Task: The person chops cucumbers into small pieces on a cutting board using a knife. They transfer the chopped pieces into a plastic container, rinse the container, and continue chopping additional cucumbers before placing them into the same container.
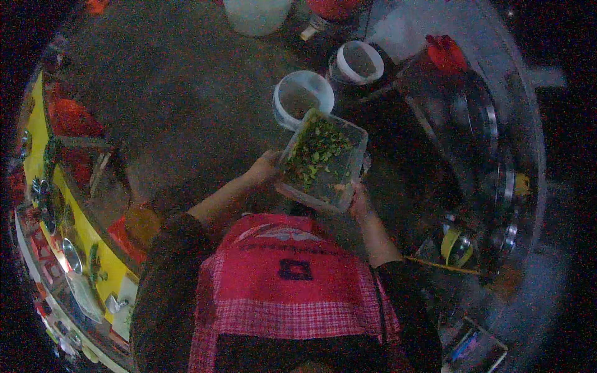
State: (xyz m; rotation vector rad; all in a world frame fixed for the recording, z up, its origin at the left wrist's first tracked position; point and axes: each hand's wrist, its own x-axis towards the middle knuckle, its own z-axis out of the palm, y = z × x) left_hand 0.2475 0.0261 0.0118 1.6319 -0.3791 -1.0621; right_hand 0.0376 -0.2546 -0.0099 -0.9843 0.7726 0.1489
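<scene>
A clear rectangular plastic container (345,179) is held out in front of me, tilted, with chopped green leafy pieces (317,154) covering much of its bottom. My left hand (269,168) grips its left side. At the lower right side, my right hand (358,198) holds the container near a corner. The far corner of the container overlaps the rim of a round white bucket (280,100) standing beyond it; whether they touch I cannot tell. A red apron with a checked border (294,289) covers my front. The picture is dark and grainy.
Another round white bucket (345,63) stands behind, and a larger pale one (258,18) at the top. A yellow-sided counter (70,200) with metal bowls and utensils curves along the left. Large dark metal equipment (459,121) lines the right. Red stools or tubs (72,116) stand at left.
</scene>
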